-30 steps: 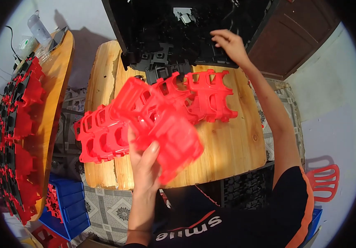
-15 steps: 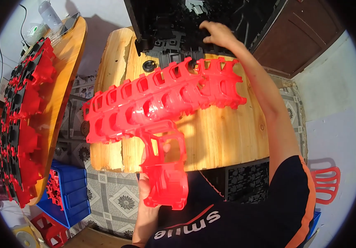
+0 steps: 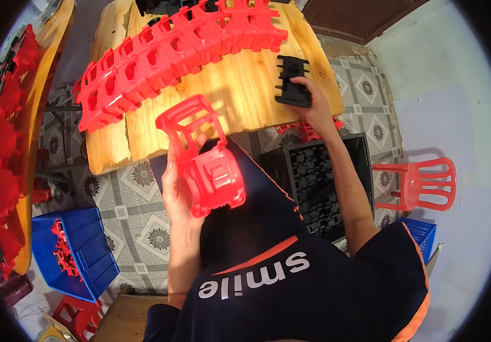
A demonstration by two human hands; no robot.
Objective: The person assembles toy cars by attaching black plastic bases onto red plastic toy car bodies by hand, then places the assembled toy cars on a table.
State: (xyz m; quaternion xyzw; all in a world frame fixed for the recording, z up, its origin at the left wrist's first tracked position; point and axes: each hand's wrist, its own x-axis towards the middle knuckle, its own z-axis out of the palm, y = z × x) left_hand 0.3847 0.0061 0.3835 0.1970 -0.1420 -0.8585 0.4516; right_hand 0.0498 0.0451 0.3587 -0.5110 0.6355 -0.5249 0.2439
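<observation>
My left hand (image 3: 175, 191) is closed round a red plastic frame part (image 3: 218, 176), which has an open frame at its far end and a more solid, curved near end. Out to the right, my right hand (image 3: 315, 108) grips a flat black plastic part (image 3: 292, 85) with short prongs along its left side. The two parts are apart, with the black one above the table's right side. Beyond them, a long double row of nested red plastic parts (image 3: 165, 60) lies across the wooden table (image 3: 245, 105).
A second table (image 3: 51, 114) on the left carries red and black parts. Below it stands a blue bin (image 3: 94, 245) with red pieces. At right are a black crate (image 3: 319, 188) of black parts, a red chair (image 3: 408, 182) and a blue basket (image 3: 419, 235).
My right hand has come back from the black container at the far side, now with a black part in it. The red part in my left hand has tilted, and the view has shifted.
</observation>
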